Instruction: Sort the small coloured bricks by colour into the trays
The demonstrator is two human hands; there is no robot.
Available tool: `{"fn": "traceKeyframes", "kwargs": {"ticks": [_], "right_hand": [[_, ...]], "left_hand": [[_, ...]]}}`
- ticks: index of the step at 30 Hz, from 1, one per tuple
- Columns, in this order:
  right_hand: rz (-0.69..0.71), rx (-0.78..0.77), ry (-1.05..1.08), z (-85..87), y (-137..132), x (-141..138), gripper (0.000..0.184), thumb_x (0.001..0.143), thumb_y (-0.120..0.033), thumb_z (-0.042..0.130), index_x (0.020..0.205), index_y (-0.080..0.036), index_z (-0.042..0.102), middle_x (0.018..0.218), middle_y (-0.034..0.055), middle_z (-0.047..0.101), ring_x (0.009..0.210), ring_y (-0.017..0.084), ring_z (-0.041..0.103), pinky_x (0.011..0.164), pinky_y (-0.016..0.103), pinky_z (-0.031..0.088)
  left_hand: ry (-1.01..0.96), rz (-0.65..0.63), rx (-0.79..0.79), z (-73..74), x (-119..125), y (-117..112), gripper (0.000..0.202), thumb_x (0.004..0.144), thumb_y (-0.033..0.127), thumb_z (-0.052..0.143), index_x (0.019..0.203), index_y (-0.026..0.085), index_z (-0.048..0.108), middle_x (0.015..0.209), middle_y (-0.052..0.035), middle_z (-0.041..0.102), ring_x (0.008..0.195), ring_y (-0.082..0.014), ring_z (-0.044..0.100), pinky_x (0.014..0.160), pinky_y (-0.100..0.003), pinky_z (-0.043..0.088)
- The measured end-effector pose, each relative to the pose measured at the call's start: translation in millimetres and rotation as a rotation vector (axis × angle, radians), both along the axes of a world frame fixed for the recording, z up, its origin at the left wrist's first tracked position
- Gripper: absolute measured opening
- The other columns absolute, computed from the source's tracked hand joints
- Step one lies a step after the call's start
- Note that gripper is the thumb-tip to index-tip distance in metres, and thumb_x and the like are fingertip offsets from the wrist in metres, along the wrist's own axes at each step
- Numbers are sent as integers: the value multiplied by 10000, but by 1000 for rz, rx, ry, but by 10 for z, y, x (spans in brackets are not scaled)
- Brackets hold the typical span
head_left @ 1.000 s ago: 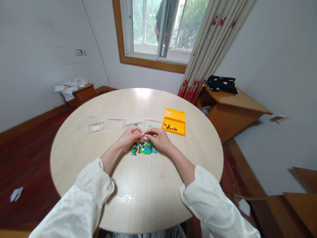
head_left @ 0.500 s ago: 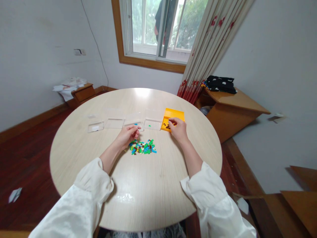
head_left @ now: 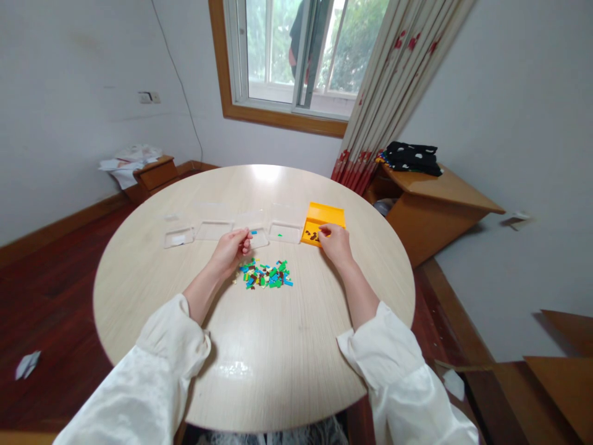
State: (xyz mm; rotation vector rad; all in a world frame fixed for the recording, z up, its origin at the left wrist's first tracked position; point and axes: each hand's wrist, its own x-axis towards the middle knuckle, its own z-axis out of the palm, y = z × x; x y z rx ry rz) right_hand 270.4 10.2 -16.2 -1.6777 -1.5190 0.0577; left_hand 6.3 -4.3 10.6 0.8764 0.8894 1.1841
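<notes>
My left hand (head_left: 230,251) is closed in a pinch, just left of a heap of small building bricks (head_left: 267,275) in green, blue, brown and cream. Whatever its fingertips hold is too small to make out. Beside them, a clear case (head_left: 259,242) has a blue brick (head_left: 253,232) in it. My right hand (head_left: 335,245) reaches over the right side of an open yellow case (head_left: 327,213), thumb and fingers pinched together. Several dark brown bricks (head_left: 312,235) lie in that case. What the right fingertips hold, if anything, is hidden.
More clear cases stand in the row: one with a green brick (head_left: 280,235), a clear case (head_left: 214,230) further left, and a small clear case (head_left: 178,238) at the end. All rest on a round wooden table (head_left: 269,346). A desk (head_left: 440,204) stands beyond its right edge.
My left hand has shifted left and a little away from the heap, uncovering its left part and more of the clear case. My right hand has moved slightly right and down over the yellow case.
</notes>
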Motion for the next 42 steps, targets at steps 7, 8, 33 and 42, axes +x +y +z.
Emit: {"fn": "traceKeyframes", "kwargs": {"ticks": [7, 8, 33, 42], "right_hand": [[200, 47, 31, 80, -83, -198, 187, 747, -164, 515, 794, -144, 695, 798, 70, 709, 696, 163, 616, 711, 310, 485], [248, 28, 39, 96, -111, -252, 186, 756, -173, 516, 799, -146, 695, 785, 63, 707, 684, 155, 611, 696, 298, 480], [672, -329, -103, 170, -361, -686, 69, 699, -76, 614, 693, -124, 663, 692, 8, 600, 638, 94, 513, 611, 211, 400], [670, -303, -124, 164, -362, -686, 99, 757, -71, 563, 716, -127, 634, 724, 24, 606, 662, 103, 519, 635, 218, 398]], "left_hand": [[-20, 8, -19, 12, 5, -3, 253, 732, 290, 658, 597, 130, 517, 405, 70, 381, 368, -41, 342, 384, -156, 254], [-23, 6, -17, 11, 4, -2, 254, 735, 290, 656, 596, 130, 516, 403, 71, 376, 369, -41, 340, 384, -156, 253], [-64, -13, -39, -29, -12, 26, 265, 798, 232, 576, 568, 132, 491, 399, 66, 345, 361, -41, 305, 373, -151, 236], [-55, -2, -50, -9, -2, 17, 272, 806, 217, 565, 560, 128, 488, 396, 69, 332, 358, -37, 294, 372, -149, 224]]}}
